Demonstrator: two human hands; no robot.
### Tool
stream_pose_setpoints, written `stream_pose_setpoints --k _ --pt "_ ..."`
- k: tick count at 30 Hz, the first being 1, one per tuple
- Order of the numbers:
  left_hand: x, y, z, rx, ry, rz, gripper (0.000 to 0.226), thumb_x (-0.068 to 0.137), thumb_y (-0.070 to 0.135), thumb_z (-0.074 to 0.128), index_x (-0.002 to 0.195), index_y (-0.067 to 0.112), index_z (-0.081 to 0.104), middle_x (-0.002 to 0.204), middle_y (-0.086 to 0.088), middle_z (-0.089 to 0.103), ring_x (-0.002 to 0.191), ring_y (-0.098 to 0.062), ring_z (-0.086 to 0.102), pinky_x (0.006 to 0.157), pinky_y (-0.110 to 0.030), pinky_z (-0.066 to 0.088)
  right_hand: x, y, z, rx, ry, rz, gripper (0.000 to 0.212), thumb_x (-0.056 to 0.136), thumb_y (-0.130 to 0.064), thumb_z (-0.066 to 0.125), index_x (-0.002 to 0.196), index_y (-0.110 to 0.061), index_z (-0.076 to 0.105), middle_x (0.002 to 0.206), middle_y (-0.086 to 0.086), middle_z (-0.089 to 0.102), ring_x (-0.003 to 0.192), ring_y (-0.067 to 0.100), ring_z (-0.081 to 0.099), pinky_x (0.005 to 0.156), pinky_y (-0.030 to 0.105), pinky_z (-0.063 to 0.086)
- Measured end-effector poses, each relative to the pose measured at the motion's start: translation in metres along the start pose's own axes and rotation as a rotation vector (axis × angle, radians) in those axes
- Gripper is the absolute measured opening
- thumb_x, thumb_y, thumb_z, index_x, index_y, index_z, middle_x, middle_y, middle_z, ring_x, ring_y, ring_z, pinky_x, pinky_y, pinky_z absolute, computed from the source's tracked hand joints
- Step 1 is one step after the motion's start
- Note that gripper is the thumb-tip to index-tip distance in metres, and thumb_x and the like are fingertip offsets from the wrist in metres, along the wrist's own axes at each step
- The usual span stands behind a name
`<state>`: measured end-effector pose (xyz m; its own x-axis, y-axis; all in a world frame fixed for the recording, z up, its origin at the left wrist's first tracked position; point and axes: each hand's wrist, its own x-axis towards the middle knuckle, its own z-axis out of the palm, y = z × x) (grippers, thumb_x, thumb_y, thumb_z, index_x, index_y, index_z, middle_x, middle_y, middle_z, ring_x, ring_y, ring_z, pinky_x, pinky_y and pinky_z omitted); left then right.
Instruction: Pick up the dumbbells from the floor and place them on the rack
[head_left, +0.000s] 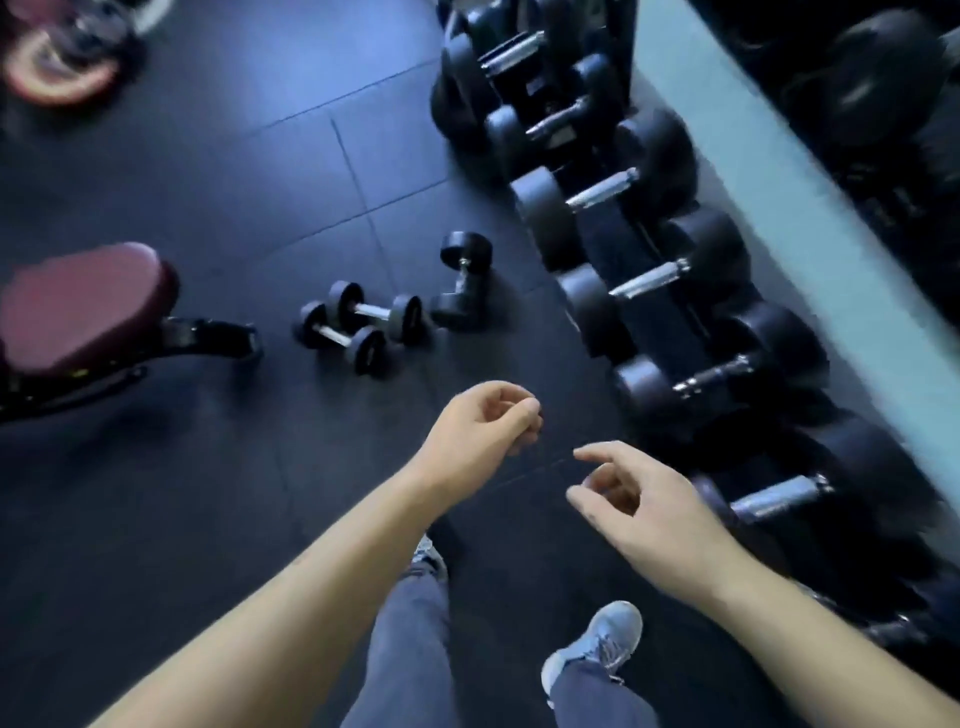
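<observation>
Nearest the camera, grey trouser legs and a pale blue shoe (597, 644) are seen on the dark rubber floor (208, 467). Two bare forearms are stretched forward above them. The left hand (483, 426) is held with its fingers loosely curled inward and nothing is gripped. The right hand (639, 499) is held just beside it, apart from it, with the fingers relaxed and slightly bent; nothing is gripped there either.

Beyond the hands, three dumbbells are found lying on the floor. The nearer small dumbbell (340, 338) and the farther small dumbbell (374, 312) are laid side by side, close together. The larger dumbbell (462, 280) is placed just to their right, near the rack.

The rack (631, 236) is run along the right side, and a row of racked dumbbells (602, 189) with chrome handles is carried on it. A maroon padded bench (78, 306) is seen at the left. A blurred red weight plate (57, 67) is set farthest, top left.
</observation>
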<state>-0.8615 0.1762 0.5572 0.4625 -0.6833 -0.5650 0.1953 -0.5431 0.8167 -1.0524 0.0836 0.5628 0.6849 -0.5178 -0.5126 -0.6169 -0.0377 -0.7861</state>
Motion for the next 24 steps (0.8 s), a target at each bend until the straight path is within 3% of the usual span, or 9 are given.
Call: stream_pose_setpoints --k 5,12,20,24 --pt "0.036 -0.073 -0.144 -0.047 0.114 -0.153 0.012 0.103 0.019 0.061 0.093 0.02 0.069 0.089 -0.002 0.076 0.081 -0.017 0.072 0.077 -0.032 0.056 0.104 -0.043 0.107 -0.099 -0.113 0.051 0.025 0.086 -0.048 0.072 0.11 -0.044 0.064 0.088 -0.016 0.072 0.076 0.003 0.066 0.075 0.021 0.05" --pt "0.1 -0.173 -0.297 -0.101 0.207 -0.321 0.011 0.103 0.022 0.06 0.095 0.021 0.068 0.096 -0.004 0.074 0.082 -0.016 0.07 0.081 -0.036 0.056 0.25 -0.076 0.24 -0.204 -0.2 0.131 0.028 0.092 -0.045 0.068 0.118 -0.036 0.064 0.09 -0.008 0.072 0.083 0.007 0.066 0.084 0.031 0.055" --pt "0.227 -0.19 -0.334 -0.094 0.117 -0.367 0.01 0.103 0.025 0.059 0.098 0.02 0.066 0.099 -0.006 0.073 0.086 -0.018 0.069 0.082 -0.033 0.055 0.38 -0.051 0.262 -0.141 -0.104 0.254 0.03 0.092 -0.045 0.067 0.119 -0.033 0.064 0.086 -0.005 0.07 0.081 0.013 0.068 0.086 0.043 0.059" --pt "0.312 -0.168 -0.332 -0.068 0.078 -0.37 0.01 0.103 0.026 0.059 0.097 0.021 0.065 0.099 -0.006 0.072 0.084 -0.018 0.067 0.082 -0.035 0.053 0.452 -0.036 0.239 -0.035 0.019 0.33 0.041 0.075 -0.064 0.064 0.111 -0.045 0.061 0.094 -0.004 0.074 0.095 0.017 0.072 0.092 0.051 0.059"
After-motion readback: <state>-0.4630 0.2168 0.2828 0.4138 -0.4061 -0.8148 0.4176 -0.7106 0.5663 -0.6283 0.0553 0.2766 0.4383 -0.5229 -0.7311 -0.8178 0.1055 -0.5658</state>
